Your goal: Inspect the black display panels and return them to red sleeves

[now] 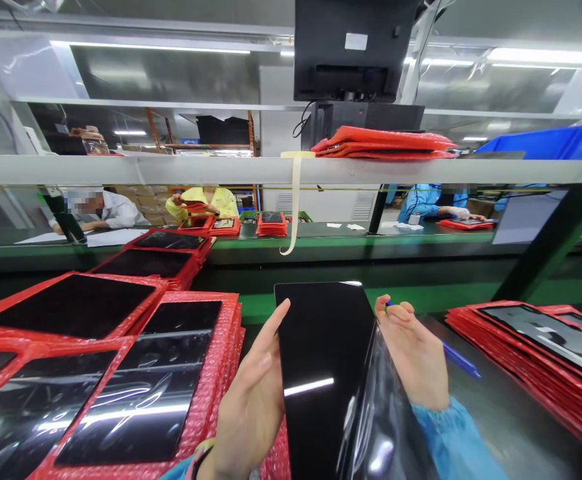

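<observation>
While the lower edge of the picture cuts off both wrists, the left hand (pixel 251 407) lies open and flat against the left edge of a glossy black rectangular glass panel (pixel 323 373), fingers stretched up along its side. The right hand (pixel 413 353) steadies the panel's right edge with loosely curled fingers and also carries a slim blue plastic pen (pixel 458 360), whose front end is hidden behind the fingers; a light blue sleeve (pixel 451 440) covers that forearm. Held upright between the two hands over the workbench, the panel has its bottom out of view. A clear, shiny film (pixel 385 427) hangs off its right side, hard to trace against the dark bench.

Just left of the left hand sits a stack of red bubble-wrap pouches (pixel 221 360), each holding a dark glossy panel, and more pouches fill the left side. On the right lies a flat pile of red pouches (pixel 535 353), cut off by the frame. Beyond runs a green conveyor belt (pixel 351 250). A grey shelf rail (pixel 221 170) crosses the view, partly blocking the workers seated behind it, with a strip of cream tape (pixel 295 200) dangling from it and a black monitor (pixel 351 50) above.
</observation>
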The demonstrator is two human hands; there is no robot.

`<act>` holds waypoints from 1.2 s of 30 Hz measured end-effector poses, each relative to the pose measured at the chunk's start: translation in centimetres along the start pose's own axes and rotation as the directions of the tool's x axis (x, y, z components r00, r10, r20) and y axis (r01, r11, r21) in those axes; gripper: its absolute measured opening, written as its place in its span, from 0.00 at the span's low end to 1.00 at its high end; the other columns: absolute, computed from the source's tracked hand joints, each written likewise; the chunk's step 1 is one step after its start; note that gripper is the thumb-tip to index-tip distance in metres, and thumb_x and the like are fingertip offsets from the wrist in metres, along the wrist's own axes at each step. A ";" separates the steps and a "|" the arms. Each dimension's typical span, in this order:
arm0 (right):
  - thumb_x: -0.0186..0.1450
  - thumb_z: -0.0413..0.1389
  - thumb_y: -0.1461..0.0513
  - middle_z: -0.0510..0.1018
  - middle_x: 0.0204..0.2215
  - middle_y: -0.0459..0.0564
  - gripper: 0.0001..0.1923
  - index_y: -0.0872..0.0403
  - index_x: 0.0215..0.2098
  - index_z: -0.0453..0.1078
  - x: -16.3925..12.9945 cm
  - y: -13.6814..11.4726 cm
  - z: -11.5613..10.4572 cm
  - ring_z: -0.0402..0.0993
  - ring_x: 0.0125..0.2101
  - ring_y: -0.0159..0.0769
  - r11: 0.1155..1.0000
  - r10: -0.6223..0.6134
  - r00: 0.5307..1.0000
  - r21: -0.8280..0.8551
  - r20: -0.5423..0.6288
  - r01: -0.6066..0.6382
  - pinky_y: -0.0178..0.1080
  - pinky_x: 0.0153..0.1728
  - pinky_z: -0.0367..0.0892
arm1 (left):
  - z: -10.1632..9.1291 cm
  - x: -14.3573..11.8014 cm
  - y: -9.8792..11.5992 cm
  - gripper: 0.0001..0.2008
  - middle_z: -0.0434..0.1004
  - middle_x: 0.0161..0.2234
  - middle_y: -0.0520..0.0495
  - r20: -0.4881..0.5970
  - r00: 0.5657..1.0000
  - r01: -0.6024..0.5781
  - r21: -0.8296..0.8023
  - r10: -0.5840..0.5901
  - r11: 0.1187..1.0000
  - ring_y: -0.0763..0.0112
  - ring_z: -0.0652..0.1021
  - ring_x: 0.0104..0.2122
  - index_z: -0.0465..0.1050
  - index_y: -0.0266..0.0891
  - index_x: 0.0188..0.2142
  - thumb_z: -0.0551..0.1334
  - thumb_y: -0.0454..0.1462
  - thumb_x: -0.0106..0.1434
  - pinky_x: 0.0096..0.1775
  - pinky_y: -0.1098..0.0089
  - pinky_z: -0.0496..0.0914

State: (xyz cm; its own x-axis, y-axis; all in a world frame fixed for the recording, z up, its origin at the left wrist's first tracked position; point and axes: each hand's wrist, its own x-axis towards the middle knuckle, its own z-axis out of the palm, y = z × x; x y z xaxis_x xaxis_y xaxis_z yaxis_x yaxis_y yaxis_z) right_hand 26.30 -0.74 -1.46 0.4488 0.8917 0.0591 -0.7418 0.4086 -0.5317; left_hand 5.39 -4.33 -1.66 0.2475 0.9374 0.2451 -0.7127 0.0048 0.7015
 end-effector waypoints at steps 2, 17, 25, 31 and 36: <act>0.47 0.58 0.72 0.65 0.17 0.34 0.13 0.50 0.23 0.62 0.3 0.1 0.0 0.76 0.32 0.26 1.000 0.015 1.000 0.023 -0.024 -0.015 0.33 0.52 0.67 | 0.1 0.1 0.1 0.22 0.68 0.60 0.54 0.011 0.999 0.039 -0.062 -0.038 0.997 0.62 0.51 0.66 0.70 0.45 0.56 0.53 0.40 0.63 0.65 0.61 0.38; 0.43 0.63 0.72 0.73 0.21 0.37 0.17 0.50 0.27 0.66 0.6 0.6 0.1 0.78 0.39 0.32 0.986 0.066 0.995 -0.147 -0.072 -0.076 0.38 0.64 0.52 | 0.1 0.7 0.7 0.24 0.74 0.55 0.49 0.039 0.985 0.175 -0.282 -0.171 0.943 0.58 0.60 0.63 0.66 0.43 0.59 0.53 0.38 0.63 0.64 0.54 0.44; 0.43 0.65 0.69 0.80 0.26 0.37 0.22 0.47 0.34 0.66 0.8 1.5 -0.3 0.79 0.42 0.32 0.955 0.094 0.990 -0.271 -0.101 -0.118 0.36 0.60 0.58 | 0.3 1.3 1.0 0.24 0.75 0.54 0.48 -0.077 0.980 0.162 -0.237 -0.185 0.958 0.62 0.62 0.62 0.68 0.38 0.58 0.55 0.37 0.62 0.64 0.61 0.40; 0.43 0.66 0.68 0.84 0.38 0.44 0.26 0.47 0.38 0.66 0.8 1.9 -1.0 0.74 0.51 0.37 0.922 0.054 0.999 -0.383 -0.004 -0.052 0.41 0.57 0.62 | -0.3 1.4 0.8 0.26 0.74 0.55 0.50 -0.062 0.973 0.207 -0.177 -0.221 0.962 0.60 0.65 0.61 0.64 0.44 0.60 0.56 0.38 0.61 0.63 0.57 0.47; 0.47 0.66 0.67 0.75 0.55 0.47 0.24 0.47 0.41 0.68 0.4 2.8 -2.2 0.65 0.59 0.40 0.891 0.027 0.981 -0.450 0.190 0.063 0.46 0.62 0.53 | -1.0 1.1 -0.5 0.34 0.65 0.61 0.55 -0.160 0.962 0.228 0.030 -0.220 0.973 0.63 0.58 0.64 0.65 0.52 0.59 0.65 0.30 0.53 0.63 0.63 0.50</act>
State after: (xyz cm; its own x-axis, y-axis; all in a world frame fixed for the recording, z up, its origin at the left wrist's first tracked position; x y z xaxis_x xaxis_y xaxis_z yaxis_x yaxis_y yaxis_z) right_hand 25.53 0.35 -4.82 0.3255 0.9232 0.2044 -0.4087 0.3323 -0.8500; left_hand 5.33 -2.96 -2.39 0.2899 0.9567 -0.0260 -0.6178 0.2079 0.7583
